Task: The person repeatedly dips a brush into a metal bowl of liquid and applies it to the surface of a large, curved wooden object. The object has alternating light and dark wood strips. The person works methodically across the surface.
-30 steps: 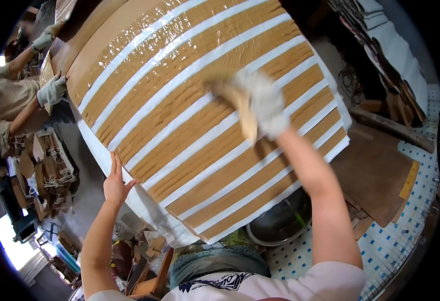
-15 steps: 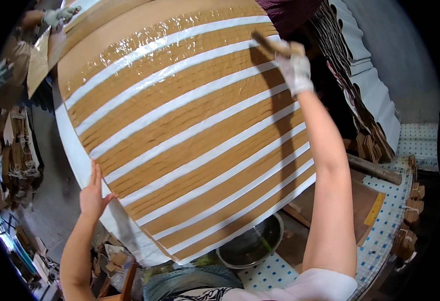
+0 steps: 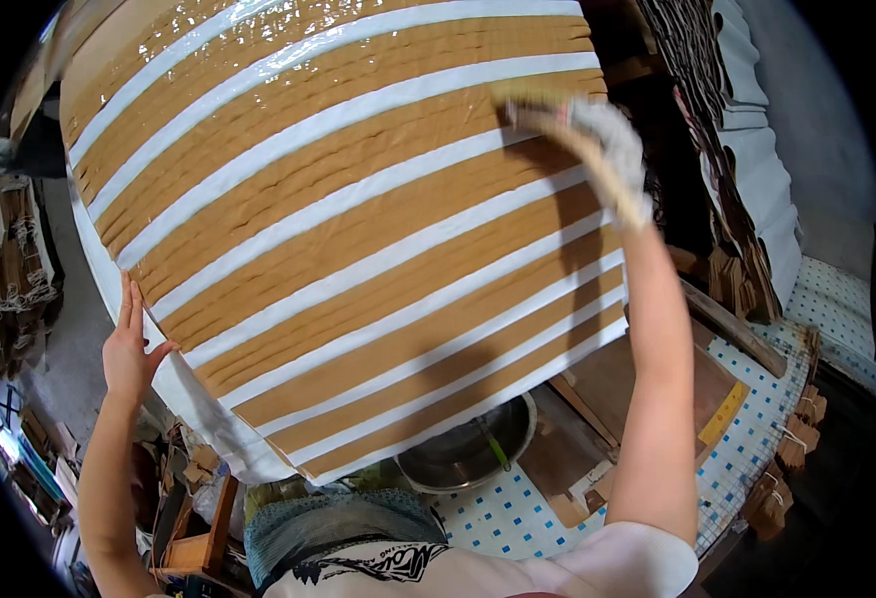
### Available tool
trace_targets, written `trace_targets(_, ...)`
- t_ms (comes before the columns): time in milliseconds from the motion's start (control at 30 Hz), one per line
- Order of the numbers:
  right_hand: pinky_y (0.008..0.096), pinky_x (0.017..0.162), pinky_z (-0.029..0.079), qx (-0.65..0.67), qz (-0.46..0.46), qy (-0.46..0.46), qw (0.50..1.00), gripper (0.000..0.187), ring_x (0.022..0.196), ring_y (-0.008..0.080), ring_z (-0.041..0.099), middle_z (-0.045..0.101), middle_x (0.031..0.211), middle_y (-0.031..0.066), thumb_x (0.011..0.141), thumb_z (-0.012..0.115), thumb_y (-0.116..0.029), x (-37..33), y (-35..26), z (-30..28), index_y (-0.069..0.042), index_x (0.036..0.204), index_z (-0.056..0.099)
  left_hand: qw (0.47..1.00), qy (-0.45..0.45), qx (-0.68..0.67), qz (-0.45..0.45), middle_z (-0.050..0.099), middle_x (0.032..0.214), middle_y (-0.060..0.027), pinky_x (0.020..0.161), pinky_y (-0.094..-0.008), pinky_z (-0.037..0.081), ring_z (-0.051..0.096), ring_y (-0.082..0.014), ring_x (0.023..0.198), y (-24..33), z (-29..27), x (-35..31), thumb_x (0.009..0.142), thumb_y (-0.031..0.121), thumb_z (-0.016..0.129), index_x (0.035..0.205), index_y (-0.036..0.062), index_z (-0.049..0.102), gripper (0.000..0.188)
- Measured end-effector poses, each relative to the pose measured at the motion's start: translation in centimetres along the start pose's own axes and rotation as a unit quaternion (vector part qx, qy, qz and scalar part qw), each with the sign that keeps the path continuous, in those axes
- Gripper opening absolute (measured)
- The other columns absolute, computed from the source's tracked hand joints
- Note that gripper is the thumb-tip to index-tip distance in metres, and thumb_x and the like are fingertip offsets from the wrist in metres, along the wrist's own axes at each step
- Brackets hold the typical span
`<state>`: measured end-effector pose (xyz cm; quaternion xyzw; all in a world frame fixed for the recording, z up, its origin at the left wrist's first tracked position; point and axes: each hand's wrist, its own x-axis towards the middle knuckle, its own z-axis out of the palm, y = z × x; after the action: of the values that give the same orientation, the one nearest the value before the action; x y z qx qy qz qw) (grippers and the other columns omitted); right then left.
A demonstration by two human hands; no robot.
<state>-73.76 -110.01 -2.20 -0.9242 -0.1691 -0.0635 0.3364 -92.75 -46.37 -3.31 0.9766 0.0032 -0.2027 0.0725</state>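
A large brown sheet with white stripes (image 3: 378,224) spreads in front of me, with a wet, glossy sheen over its far part. My right hand (image 3: 617,145), in a whitish glove, grips a wide brush with a wooden handle (image 3: 602,169). The brush is blurred by motion near the sheet's right side; whether its bristles touch the surface, I cannot tell. At the left edge, my bare left hand (image 3: 134,349) rests with fingers stretched out and thumb apart. White sheeting (image 3: 203,414) shows below that edge.
A metal bowl (image 3: 458,485) holding a green-handled tool (image 3: 496,448) stands under the sheet's near edge. To its right lie a brown board (image 3: 557,488) and a yellow ruler (image 3: 724,412). Stacked sheets (image 3: 702,130) line the right; bundled brown pieces (image 3: 19,269) stand left.
My right hand has drawn the brush nearer to me across the stripes, and its handle now points back toward my forearm. The left hand stays at the sheet's edge. The view has shifted.
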Motion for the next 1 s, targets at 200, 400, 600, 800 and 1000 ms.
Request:
trace_targets(200,0.0397,0.103,0.041,-0.074,0.047,-0.182,0.979,0.021,0.103,0.0200,0.064,0.072,0.101,0.0034,0.082,0.071,-0.019,-19.2,-3.4,-3.1,-0.017,0.102,0.075,1.000,-0.009,-0.007,0.006,0.017,0.163,-0.0058,0.065,-0.0308,0.057,0.066,-0.0280,0.080,0.1,0.3,0.0,0.057,0.013,0.088,0.155,0.0050,0.018,0.121)
trace_targets(400,0.0353,0.087,0.051,0.384,0.113,-0.161,0.902,0.011,0.094,0.0197,0.064,0.068,0.100,0.0045,0.084,0.066,-0.008,-6.6,-3.3,-2.5,-0.007,0.095,0.068,0.999,-0.021,0.023,0.018,0.016,0.163,-0.0093,0.072,-0.0352,0.057,0.066,-0.0313,0.096,0.1,-0.2,0.3,0.055,0.025,0.091,0.151,0.0005,0.025,0.118)
trace_targets(600,0.0319,0.093,0.049,-0.232,0.110,0.012,0.966,0.030,0.107,0.0186,0.063,0.067,0.116,0.0065,0.092,0.066,-0.024,17.6,-5.2,4.4,-0.010,0.118,0.067,0.998,-0.024,0.054,0.011,0.014,0.163,-0.0071,0.066,-0.0356,0.055,0.066,-0.0324,0.085,0.1,-0.7,0.5,0.058,0.028,0.090,0.152,0.0010,0.022,0.119)
trace_targets(800,0.0348,0.089,0.050,-0.126,-0.060,0.101,0.985,0.026,0.097,0.0247,0.066,0.070,0.107,0.0078,0.091,0.066,-0.025,17.7,-7.6,9.3,-0.013,0.114,0.070,0.999,0.001,0.039,0.033,0.016,0.163,-0.0063,0.064,-0.0336,0.054,0.065,-0.0307,0.079,0.3,-0.7,0.6,0.057,0.028,0.090,0.151,0.0024,0.026,0.116)
trace_targets(1000,0.0381,0.088,0.049,-0.016,-0.105,-0.085,0.991,0.022,0.093,0.0241,0.064,0.070,0.095,0.0083,0.075,0.075,-0.006,-6.3,-13.7,8.5,-0.009,0.096,0.071,0.999,0.015,0.014,0.041,0.017,0.163,-0.0051,0.064,-0.0341,0.054,0.064,-0.0312,0.077,-0.9,0.0,-0.6,0.056,0.030,0.089,0.152,0.0019,0.024,0.119)
